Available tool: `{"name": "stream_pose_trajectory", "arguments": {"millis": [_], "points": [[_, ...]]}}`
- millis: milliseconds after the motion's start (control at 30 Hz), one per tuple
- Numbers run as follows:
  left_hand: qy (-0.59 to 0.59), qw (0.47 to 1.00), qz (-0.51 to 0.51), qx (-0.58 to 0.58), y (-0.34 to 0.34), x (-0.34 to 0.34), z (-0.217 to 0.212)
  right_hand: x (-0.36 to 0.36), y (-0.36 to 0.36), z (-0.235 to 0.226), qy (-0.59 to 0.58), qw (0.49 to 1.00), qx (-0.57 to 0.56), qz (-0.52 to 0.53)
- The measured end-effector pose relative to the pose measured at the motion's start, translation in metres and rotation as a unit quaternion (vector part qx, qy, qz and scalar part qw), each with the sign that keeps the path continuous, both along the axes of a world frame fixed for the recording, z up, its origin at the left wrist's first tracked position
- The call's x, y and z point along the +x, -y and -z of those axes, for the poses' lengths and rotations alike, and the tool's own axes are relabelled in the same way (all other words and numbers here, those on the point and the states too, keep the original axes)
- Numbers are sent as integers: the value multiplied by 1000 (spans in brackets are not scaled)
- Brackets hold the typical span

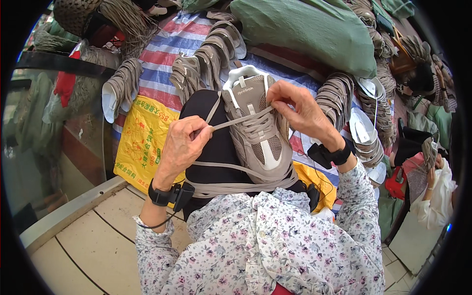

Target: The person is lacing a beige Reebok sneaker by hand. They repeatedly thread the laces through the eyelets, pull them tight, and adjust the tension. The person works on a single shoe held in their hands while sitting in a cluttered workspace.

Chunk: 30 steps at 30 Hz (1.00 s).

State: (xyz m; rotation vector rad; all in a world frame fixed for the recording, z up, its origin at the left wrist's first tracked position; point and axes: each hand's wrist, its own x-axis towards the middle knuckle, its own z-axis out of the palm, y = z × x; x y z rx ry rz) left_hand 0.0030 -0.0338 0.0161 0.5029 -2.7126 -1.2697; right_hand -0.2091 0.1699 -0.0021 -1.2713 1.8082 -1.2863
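A grey-beige shoe upper with white trim lies on my lap, its toe end toward me and its tongue away. A flat beige shoelace is threaded through part of its eyelets. My left hand is left of the upper, thumb and forefinger pinched on the lace, which runs taut across the upper. At the upper's right edge, by the top eyelets, my right hand pinches the lace's other stretch; its fingertips partly cover the eyelets. A bundle of loose laces lies across my black-clad thighs.
Rows of nested shoe uppers lie on a striped sheet ahead, with more stacks at right. A big green sack lies behind them. A yellow bag and a glass panel are at left. Another person's hands show far right.
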Motion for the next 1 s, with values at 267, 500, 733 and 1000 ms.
{"name": "stream_pose_trajectory", "arguments": {"millis": [267,500,733,1000], "points": [[-3,899,-188,396,32,51,8,-18,-13,-5,247,962,113,-23],[-323,600,-272,680,130,164,-28,-38,-47,-21,15,978,204,-43],[-423,629,-280,589,198,266,-78,-106,-127,37,-259,953,128,89],[-448,722,-316,422,238,338,-133,-170,-252,58,113,880,195,418]]}}
